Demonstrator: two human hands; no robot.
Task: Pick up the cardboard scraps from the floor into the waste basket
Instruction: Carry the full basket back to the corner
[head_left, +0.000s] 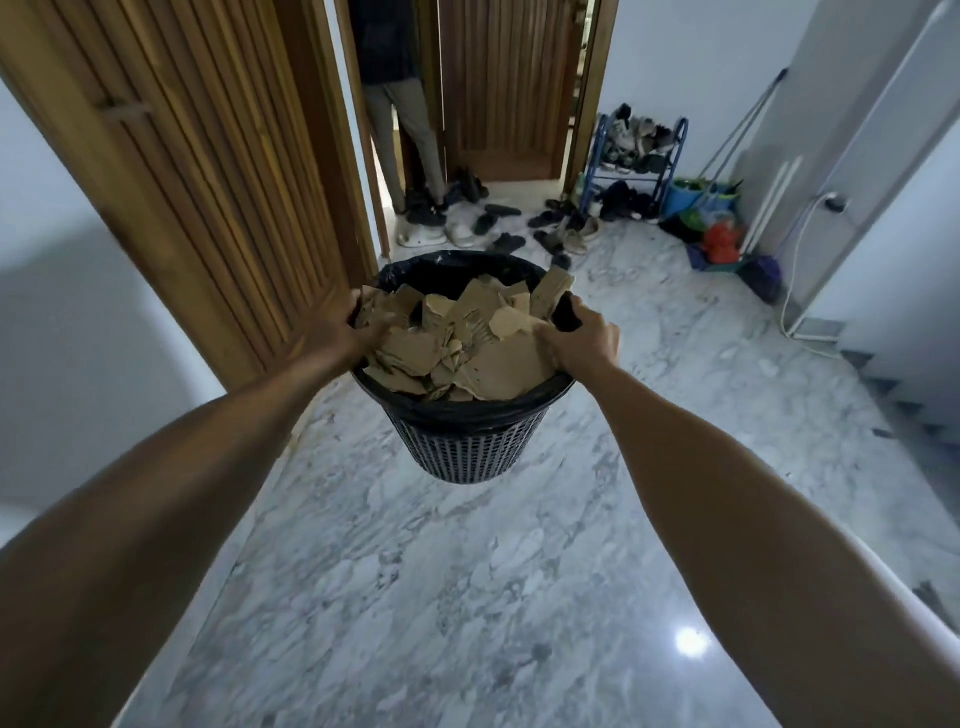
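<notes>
I am holding the waste basket (470, 441) at frame centre above the marble floor (467, 597); my left hand (345, 332) and right hand (579, 338) are gripping opposite sides of its rim; cardboard scraps (467, 338) are filling it to the brim; shoes (498, 223) are lying scattered near the doorway, upper centre.

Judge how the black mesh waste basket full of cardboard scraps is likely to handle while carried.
The black mesh plastic waste basket is probably light: thin perforated walls, torn brown cardboard scraps inside. The heaped scraps rise above the rim, so a tilt may spill some. The left hand and right hand grip opposite rim sides, which likely keeps it steady.
</notes>
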